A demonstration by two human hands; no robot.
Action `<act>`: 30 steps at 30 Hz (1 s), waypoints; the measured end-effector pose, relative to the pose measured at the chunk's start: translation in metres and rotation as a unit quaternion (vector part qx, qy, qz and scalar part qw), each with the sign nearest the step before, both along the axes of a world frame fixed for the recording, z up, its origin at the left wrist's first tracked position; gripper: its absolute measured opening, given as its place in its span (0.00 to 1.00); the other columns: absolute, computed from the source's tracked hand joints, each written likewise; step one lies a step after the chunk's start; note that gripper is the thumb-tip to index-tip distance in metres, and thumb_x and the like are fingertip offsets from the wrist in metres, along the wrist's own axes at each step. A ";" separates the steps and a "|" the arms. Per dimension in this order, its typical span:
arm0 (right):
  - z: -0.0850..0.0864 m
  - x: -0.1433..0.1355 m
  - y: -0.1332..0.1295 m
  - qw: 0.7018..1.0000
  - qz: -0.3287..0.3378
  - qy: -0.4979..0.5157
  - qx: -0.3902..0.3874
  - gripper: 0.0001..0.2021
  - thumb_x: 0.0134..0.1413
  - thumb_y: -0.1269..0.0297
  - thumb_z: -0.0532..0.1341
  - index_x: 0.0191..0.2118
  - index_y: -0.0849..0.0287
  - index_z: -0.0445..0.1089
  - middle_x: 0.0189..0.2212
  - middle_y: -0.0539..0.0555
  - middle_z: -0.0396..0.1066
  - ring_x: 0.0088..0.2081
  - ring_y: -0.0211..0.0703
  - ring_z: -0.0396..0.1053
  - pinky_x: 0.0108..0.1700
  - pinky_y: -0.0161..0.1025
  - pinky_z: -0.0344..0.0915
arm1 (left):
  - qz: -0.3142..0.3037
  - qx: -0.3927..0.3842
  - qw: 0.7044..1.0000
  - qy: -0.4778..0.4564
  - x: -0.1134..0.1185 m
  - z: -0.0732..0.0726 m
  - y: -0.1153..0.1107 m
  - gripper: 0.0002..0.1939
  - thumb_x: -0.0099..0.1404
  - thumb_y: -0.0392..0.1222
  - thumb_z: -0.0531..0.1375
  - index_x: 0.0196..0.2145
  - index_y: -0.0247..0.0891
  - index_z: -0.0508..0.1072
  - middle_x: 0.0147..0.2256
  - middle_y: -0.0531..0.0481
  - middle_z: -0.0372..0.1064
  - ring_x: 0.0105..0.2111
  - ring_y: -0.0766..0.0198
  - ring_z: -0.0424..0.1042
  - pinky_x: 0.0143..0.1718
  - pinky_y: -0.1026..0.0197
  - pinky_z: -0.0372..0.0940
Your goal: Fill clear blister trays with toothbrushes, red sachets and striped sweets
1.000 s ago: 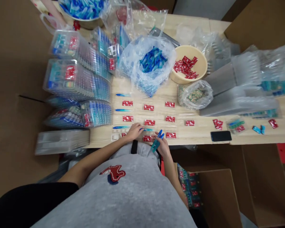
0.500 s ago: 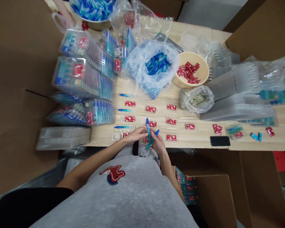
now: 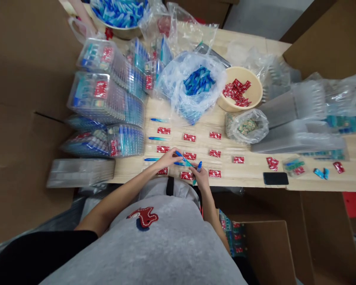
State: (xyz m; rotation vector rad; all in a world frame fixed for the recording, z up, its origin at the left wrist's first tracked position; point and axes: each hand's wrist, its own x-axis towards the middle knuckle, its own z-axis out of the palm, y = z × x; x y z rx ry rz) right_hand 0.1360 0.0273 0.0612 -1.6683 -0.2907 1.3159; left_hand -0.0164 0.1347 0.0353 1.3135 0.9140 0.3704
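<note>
Gripping 2 blue picks (image 3: 180, 158) in left hand (image 3: 168, 159), 1 blue pick (image 3: 198, 168) pinched in right hand (image 3: 200, 180).

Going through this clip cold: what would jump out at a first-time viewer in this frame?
First the clear plastic bag of blue pens at the table's middle back, beside a beige bowl of red packets. Next, the rows of red packets lying in clear trays on the wooden table. At the near edge, the left hand and right hand each grip blue pens above those trays.
</note>
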 end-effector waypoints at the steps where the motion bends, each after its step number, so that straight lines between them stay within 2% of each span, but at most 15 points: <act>1: -0.001 0.003 -0.001 1.000 -0.010 -0.007 -0.001 0.20 0.30 0.56 0.70 0.32 0.62 0.72 0.10 0.41 0.61 0.14 0.31 0.55 0.17 0.32 0.51 | -0.021 0.014 1.000 0.011 0.000 -0.001 0.006 0.11 0.56 0.43 0.63 0.35 0.37 0.66 0.30 0.55 0.68 0.31 0.67 0.70 0.37 0.62 0.67; 4: -0.004 0.011 -0.005 0.999 -0.050 -0.017 0.000 0.22 0.31 0.55 0.69 0.35 0.60 0.70 0.16 0.44 0.67 0.15 0.31 0.58 0.18 0.31 0.52 | -0.064 0.061 0.995 0.052 0.008 -0.010 0.024 0.08 0.54 0.42 0.64 0.30 0.37 0.70 0.29 0.54 0.71 0.33 0.64 0.70 0.39 0.61 0.66; 6: -0.006 0.015 -0.007 0.997 -0.077 -0.018 0.001 0.23 0.31 0.54 0.68 0.37 0.60 0.69 0.21 0.47 0.71 0.17 0.32 0.61 0.17 0.31 0.52 | -0.057 0.101 0.989 0.091 0.017 -0.019 0.036 0.06 0.59 0.41 0.59 0.33 0.37 0.72 0.33 0.51 0.73 0.37 0.61 0.70 0.43 0.59 0.65; 9: -0.007 0.019 -0.013 0.994 -0.105 -0.012 -0.005 0.23 0.31 0.54 0.68 0.36 0.59 0.68 0.25 0.49 0.73 0.19 0.33 0.64 0.17 0.30 0.52 | -0.026 0.162 0.973 0.162 0.029 -0.033 0.051 0.08 0.63 0.38 0.55 0.36 0.37 0.73 0.39 0.46 0.73 0.42 0.57 0.69 0.49 0.55 0.61; 14: -0.009 0.013 -0.025 0.993 -0.119 0.010 -0.020 0.21 0.31 0.55 0.68 0.35 0.59 0.68 0.23 0.48 0.72 0.18 0.33 0.63 0.17 0.30 0.51 | -0.025 0.244 0.938 0.243 0.037 -0.045 0.050 0.08 0.62 0.34 0.56 0.39 0.36 0.73 0.41 0.40 0.70 0.47 0.50 0.63 0.54 0.49 0.54; 18: -0.014 0.004 -0.029 0.993 -0.114 0.026 -0.019 0.21 0.33 0.57 0.67 0.37 0.58 0.68 0.23 0.47 0.73 0.19 0.33 0.64 0.19 0.31 0.55 | -0.017 0.279 0.917 0.285 0.039 -0.044 0.039 0.11 0.64 0.35 0.52 0.42 0.39 0.72 0.44 0.40 0.66 0.49 0.49 0.59 0.53 0.48 0.52; 21: -0.017 -0.001 -0.026 0.994 -0.103 0.035 -0.013 0.21 0.34 0.58 0.68 0.39 0.58 0.68 0.25 0.47 0.74 0.22 0.35 0.67 0.22 0.31 0.58 | -0.014 0.286 0.911 0.298 0.042 -0.040 0.039 0.11 0.64 0.36 0.53 0.43 0.41 0.72 0.46 0.41 0.63 0.51 0.48 0.57 0.53 0.48 0.52; 26: -0.017 -0.005 -0.012 0.993 -0.100 0.059 0.016 0.21 0.35 0.59 0.68 0.39 0.57 0.68 0.27 0.49 0.76 0.26 0.38 0.71 0.28 0.34 0.63 | -0.024 0.267 0.918 0.291 0.044 -0.032 0.046 0.14 0.63 0.33 0.53 0.46 0.36 0.71 0.46 0.37 0.63 0.51 0.46 0.58 0.54 0.47 0.52; 30: -0.015 -0.008 -0.002 0.988 -0.118 0.086 0.054 0.19 0.33 0.55 0.68 0.35 0.56 0.68 0.28 0.51 0.76 0.29 0.42 0.73 0.34 0.40 0.68 | -0.043 0.234 0.937 0.254 0.042 -0.019 0.037 0.16 0.64 0.33 0.51 0.48 0.32 0.69 0.49 0.36 0.63 0.52 0.47 0.58 0.56 0.45 0.51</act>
